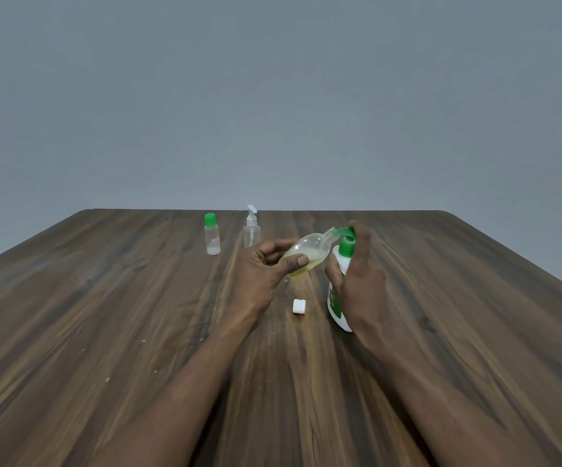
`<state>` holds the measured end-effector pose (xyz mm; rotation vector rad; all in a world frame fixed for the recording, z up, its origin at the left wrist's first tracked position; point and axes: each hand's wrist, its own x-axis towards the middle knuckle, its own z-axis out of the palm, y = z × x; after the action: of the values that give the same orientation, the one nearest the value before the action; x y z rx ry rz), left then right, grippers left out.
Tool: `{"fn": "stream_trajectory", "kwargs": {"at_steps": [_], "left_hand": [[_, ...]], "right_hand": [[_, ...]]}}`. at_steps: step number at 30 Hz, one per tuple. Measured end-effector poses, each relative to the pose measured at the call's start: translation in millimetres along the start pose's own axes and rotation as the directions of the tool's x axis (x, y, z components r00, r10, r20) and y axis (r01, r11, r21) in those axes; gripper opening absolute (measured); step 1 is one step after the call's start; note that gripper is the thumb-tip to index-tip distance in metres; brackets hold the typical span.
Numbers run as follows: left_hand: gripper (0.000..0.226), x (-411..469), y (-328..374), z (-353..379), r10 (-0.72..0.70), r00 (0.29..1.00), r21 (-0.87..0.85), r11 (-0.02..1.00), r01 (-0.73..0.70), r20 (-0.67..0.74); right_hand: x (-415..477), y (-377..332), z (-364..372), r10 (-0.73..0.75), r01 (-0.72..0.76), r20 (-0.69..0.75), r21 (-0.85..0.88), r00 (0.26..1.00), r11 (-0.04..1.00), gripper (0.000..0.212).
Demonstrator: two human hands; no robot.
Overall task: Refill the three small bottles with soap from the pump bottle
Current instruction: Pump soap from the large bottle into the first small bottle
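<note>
The pump bottle (336,303) stood on the surface (131,318). The R hand (362,281) was wrapped round it w/ one finger up on the green pump head (343,231), prob. to press down & stop it tipping. Just left of the pump bottle, the L hand (261,269) held the small clear bottle (311,249), fingers (279,245) & thumb clamped on its belly. It was tipped over w/ its open neck right at the spout, so soap would go in, not spill. Some yellow soap lay inside. Its white cap (299,306) sat just left of the pump bottle's foot. A green-capped bottle (212,237) & a spray bottle (252,232) waited well behind-left, tops on.
</note>
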<state>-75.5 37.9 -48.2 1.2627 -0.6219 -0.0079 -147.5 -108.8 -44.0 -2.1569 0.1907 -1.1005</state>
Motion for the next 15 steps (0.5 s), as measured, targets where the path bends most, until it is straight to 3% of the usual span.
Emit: {"fn": "stream_trajectory", "kwargs": {"at_steps": [9, 15], "left_hand": [[0.045, 2.0, -0.6, 1.7, -0.001, 1.000, -0.031, 1.000, 0.001, -0.006], [0.045, 2.0, -0.8, 0.4, 0.015, 1.000, -0.017, 1.000, -0.016, -0.008]], "right_hand": [[-1.0, 0.8, 2.0, -0.023, 0.023, -0.038, -0.015, 0.999, 1.000, 0.069], [-0.7, 4.5, 3.9, -0.049, 0.047, -0.057, -0.030, 0.997, 0.998, 0.066]]}}
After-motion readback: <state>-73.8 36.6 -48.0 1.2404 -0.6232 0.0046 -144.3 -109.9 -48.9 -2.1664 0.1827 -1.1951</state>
